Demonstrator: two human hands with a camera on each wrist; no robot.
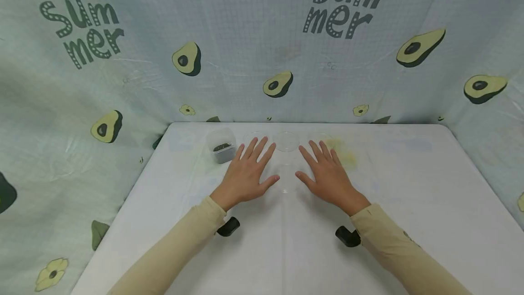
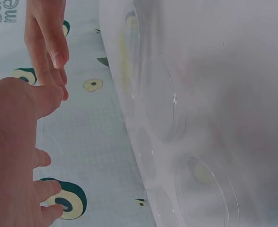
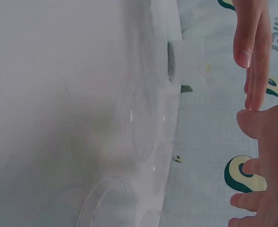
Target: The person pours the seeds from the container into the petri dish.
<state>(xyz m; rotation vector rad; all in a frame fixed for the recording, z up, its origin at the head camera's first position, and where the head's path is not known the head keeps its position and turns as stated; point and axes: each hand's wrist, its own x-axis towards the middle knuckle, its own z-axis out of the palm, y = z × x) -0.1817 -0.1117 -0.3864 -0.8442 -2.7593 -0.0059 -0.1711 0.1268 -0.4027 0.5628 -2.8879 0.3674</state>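
My left hand (image 1: 244, 175) is spread over the table with its fingers straight and nothing held. Level with it on the other side, my right hand (image 1: 329, 177) also has its fingers extended, holding nothing. Both wrist views show the hands raised above several clear, round, shallow dishes. One clear dish (image 1: 286, 142) lies beyond and between the fingertips. Nearer the thumbs is another dish (image 2: 163, 101), its rim faint against the white surface. More dishes (image 3: 111, 203) are partly hidden under the hands in the head view.
Just left of my left fingertips stands a clear plastic tub (image 1: 223, 153) with dark, fine contents. The white table (image 1: 409, 185) ends at a cloth backdrop (image 1: 237, 58) printed with avocados. A pale yellow patch (image 1: 345, 154) marks the surface at the right.
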